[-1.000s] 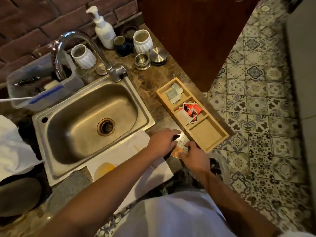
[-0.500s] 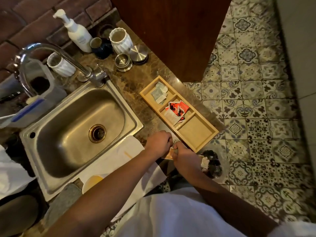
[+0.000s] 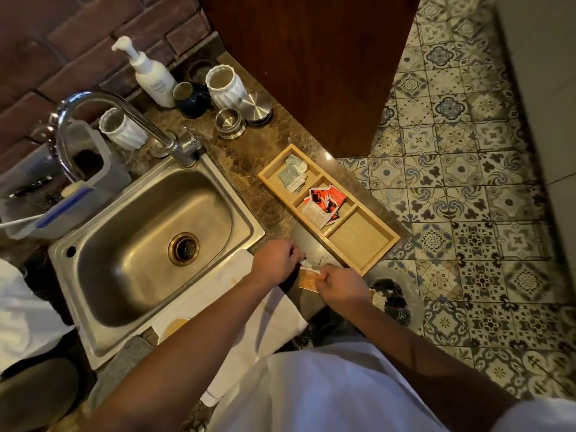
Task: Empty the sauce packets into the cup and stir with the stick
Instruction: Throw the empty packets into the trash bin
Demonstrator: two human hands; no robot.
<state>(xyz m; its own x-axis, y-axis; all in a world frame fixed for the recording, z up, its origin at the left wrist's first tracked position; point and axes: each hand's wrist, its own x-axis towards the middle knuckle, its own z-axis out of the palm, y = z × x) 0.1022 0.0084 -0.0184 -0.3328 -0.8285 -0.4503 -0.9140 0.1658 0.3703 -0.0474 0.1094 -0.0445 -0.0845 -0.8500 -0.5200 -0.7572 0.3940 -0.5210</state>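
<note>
Over the worktop edge, just before the wooden tray, the right hand pinches an orange packet lying flat, long side toward the sink. Left hand seems to pinch its torn corner.

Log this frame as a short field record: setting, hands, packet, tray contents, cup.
setting: stone counter beside a steel sink
left hand: fingers curled at the orange packet's top
right hand: pinches the orange packet
wooden tray: far slot pale packets, middle slot red packets, near slot bare
cup: on white cloth near the sink's front edge, orange liquid inside
stick: not visible
</note>
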